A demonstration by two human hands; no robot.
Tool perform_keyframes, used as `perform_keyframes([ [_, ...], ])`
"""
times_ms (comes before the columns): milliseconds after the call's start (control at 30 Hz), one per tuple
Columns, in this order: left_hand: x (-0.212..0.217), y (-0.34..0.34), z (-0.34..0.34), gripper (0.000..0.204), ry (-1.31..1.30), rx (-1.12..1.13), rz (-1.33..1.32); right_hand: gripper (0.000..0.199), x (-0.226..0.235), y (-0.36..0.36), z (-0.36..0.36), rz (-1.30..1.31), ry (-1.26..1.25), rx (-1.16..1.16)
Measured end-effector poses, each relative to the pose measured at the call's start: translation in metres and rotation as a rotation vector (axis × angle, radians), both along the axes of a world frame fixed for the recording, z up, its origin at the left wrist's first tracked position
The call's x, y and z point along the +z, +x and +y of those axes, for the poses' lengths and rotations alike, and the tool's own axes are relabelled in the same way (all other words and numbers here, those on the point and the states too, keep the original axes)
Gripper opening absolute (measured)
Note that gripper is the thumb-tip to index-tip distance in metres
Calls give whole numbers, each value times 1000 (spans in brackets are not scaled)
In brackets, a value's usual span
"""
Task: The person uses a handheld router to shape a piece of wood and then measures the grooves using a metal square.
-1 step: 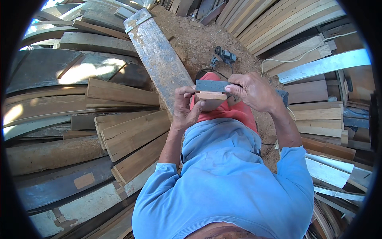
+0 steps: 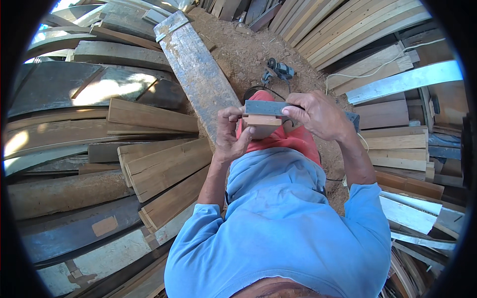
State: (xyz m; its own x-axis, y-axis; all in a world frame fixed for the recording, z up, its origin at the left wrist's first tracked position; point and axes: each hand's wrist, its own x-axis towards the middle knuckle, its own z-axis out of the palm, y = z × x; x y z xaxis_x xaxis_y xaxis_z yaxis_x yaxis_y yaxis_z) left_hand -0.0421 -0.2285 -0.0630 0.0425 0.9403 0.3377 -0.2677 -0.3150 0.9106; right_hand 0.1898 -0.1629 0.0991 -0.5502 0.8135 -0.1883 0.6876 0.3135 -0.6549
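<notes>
Sawdust floor (image 2: 233,54) behind; grey block (image 2: 266,108) lies crosswise (left-right).

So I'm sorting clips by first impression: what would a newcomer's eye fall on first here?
First, the two hands at the centre: the left hand holds a small pale wood block, and the right hand presses a grey block on top of it. Next, the long weathered plank slanting up behind them, with boards stacked all around. A power tool lies on the sawdust-strewn ground beyond.

Woodworking yard: stacked planks (image 2: 149,169), sawdust ground (image 2: 248,54), power tool (image 2: 279,70).
</notes>
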Motion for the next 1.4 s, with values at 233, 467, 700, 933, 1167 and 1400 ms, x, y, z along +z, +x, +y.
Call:
perform_keyframes([
  [233,40,-16,7,48,79,-54,343,32,24,25,-19,-16,3,-76],
  [467,37,-6,3,46,-9,-154,104,34,20,36,-29,-100,-64,-50],
  [700,35,-7,4,45,11,-173,64,34,10,38,-29,-92,-26,2],
  [933,33,-6,5,45,25,-169,48,33,9,35,-29,-85,-68,-16],
  [1167,33,-5,5,44,9,-165,37,34,17,32,-25,-113,-142,-20],
  [1400,32,-6,6,45,-31,-155,26,32,21,28,-22,-162,-132,-19],
])
